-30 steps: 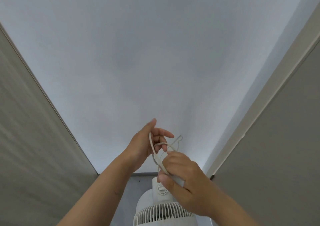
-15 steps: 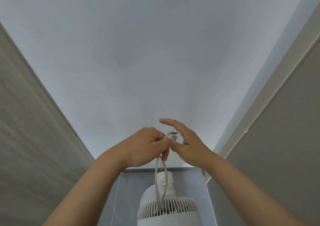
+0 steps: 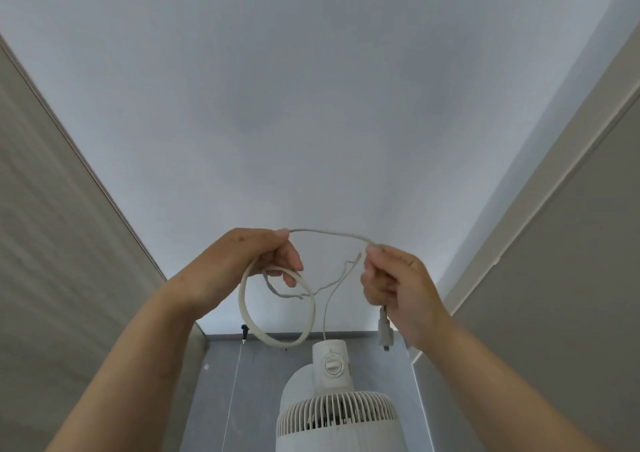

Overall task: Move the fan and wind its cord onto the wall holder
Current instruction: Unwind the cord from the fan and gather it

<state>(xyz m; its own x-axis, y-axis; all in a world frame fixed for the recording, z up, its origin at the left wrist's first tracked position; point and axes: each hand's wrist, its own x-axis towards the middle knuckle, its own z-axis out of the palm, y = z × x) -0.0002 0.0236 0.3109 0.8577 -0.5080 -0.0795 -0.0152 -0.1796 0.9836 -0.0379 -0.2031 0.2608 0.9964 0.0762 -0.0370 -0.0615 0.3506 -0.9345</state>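
Observation:
A white fan [image 3: 334, 413] stands low in the middle, its grille and dial facing up toward me. My left hand [image 3: 242, 261] grips the white cord [image 3: 244, 309], which hangs from it in a round loop. From that hand a thin stretch of cord arcs right to my right hand [image 3: 391, 281], which pinches it. The plug [image 3: 385, 333] dangles below my right hand. A thin wire hook, the wall holder [image 3: 341, 275], shows against the white wall between my hands; whether the cord touches it I cannot tell.
A white wall [image 3: 311, 105] fills the view ahead. Beige panels [image 3: 52, 243] close in on the left, and a grey panel [image 3: 571, 261] on the right, forming a narrow nook. A thin string with a small dark fitting [image 3: 244, 330] hangs at the left of the fan.
My hands were together at the hook; now they have drawn apart, stretching a thin length of cord between them. A loop now hangs from my left hand and the plug below my right.

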